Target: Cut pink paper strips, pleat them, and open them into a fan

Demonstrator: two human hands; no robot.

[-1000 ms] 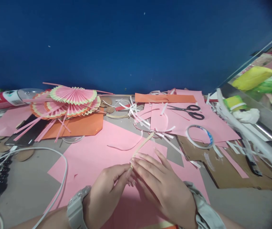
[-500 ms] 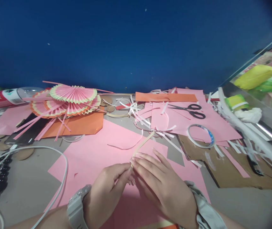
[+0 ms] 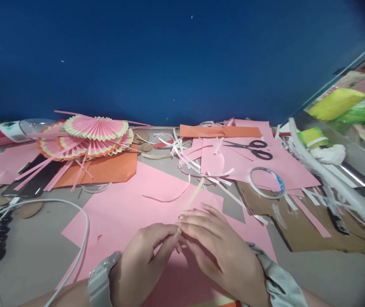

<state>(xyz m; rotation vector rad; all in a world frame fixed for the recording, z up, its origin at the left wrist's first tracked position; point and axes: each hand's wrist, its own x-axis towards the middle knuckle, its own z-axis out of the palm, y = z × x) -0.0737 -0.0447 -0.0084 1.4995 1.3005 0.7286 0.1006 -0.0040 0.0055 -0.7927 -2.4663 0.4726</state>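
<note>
A narrow pale yellow paper strip [image 3: 195, 194] slants up and away from between my fingertips, above pink paper sheets [image 3: 157, 183]. My left hand [image 3: 147, 256] pinches its near end between thumb and forefinger. Close against it on the right, my right hand [image 3: 222, 251] has its thumb and fingertips pressed on the same strip, the other fingers lying together over it. The lowest part of the strip is hidden by my fingers.
Folded pink paper fans [image 3: 96, 128] lie at the back left near a bottle [image 3: 6, 133]. Scissors [image 3: 256, 147] and a tape roll [image 3: 266, 182] rest on the right, with cardboard [image 3: 304, 230] nearer. A white cable [image 3: 88, 226] loops at the left.
The strip now looks straighter between my hands and its far end. Both hands have shifted slightly, and the whole view has moved a little to the left.
</note>
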